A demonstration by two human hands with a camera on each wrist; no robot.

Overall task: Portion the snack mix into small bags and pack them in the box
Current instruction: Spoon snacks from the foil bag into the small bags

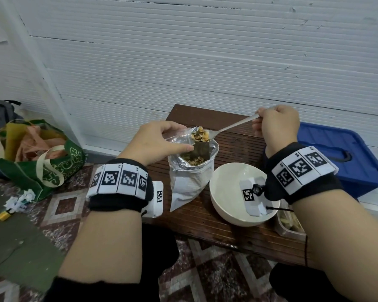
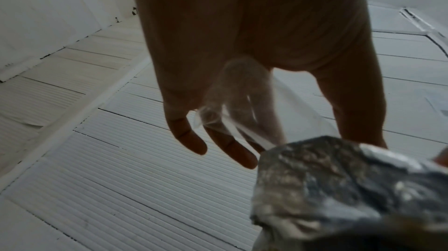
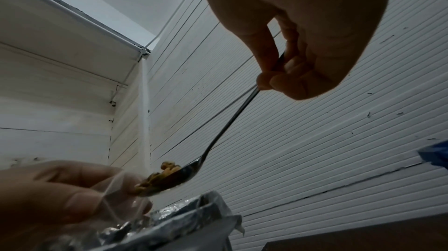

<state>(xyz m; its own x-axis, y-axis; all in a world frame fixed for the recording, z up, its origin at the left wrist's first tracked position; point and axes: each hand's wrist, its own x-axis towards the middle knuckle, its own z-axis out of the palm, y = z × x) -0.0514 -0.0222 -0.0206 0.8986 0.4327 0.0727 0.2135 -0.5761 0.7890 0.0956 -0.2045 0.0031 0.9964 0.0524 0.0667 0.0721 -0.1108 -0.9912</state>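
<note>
Head view, lower right of the frame: an empty white bowl [image 1: 227, 192] sits nearest you on the wooden table [image 1: 205, 225], with a clear container [image 1: 289, 223] of something pale half hidden under your right forearm. If that forearm drops as you tip, it could nudge either one.

Just beyond, mid-frame, the foil snack-mix bag [image 1: 190, 177] stands open, with mix visible inside. Your left hand [image 1: 155, 140] pinches a small clear bag [image 1: 178, 137] between thumb and fingers just over the foil mouth; in the left wrist view the other fingers hang loose and the thin film is crumpled. I judge that to be the weak point: the opening looks narrow and floppy, so it may fold shut as the mix lands.

Your right hand [image 1: 277, 125] curls round the far end of the spoon [image 1: 227, 127], and the heaped snack mix [image 1: 200, 134] rides at the clear bag's lip. Holding so far back gives little control; a quick tilt could send pieces over the side. Anything that misses may drop back into the foil bag or onto the table.

Farther right, the blue box [image 1: 340, 155] lies closed and well apart.
</note>
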